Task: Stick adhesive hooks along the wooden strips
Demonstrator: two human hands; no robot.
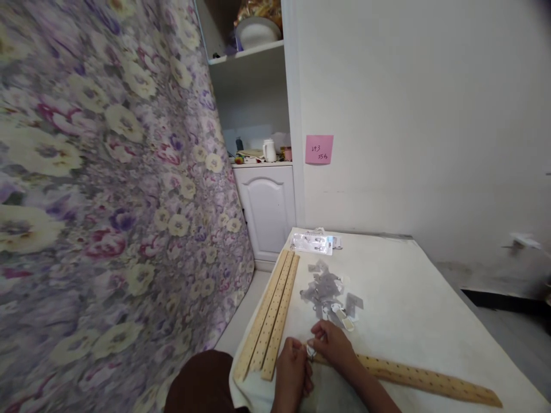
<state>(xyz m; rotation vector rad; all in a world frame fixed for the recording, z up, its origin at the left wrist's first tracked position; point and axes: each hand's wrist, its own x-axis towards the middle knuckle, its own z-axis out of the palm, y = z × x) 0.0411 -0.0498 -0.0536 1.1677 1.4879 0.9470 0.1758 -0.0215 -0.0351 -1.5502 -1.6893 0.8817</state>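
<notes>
My left hand (291, 371) and my right hand (333, 345) meet at the near edge of a white-covered table (408, 298). Both hands are closed, pinching a small silvery metal piece (310, 351) at the left end of a long perforated wooden strip (422, 378). That strip lies across the table's front, running to the right. Just beyond my right hand lies a heap of several small grey metal plates (327, 292).
Three more perforated wooden strips (273, 315) lie side by side along the table's left edge. A clear plastic packet (313, 242) sits at the far end. A flowered curtain (107, 201) hangs at left. A white cupboard (267, 209), shelves and a pink note (319, 149) stand behind.
</notes>
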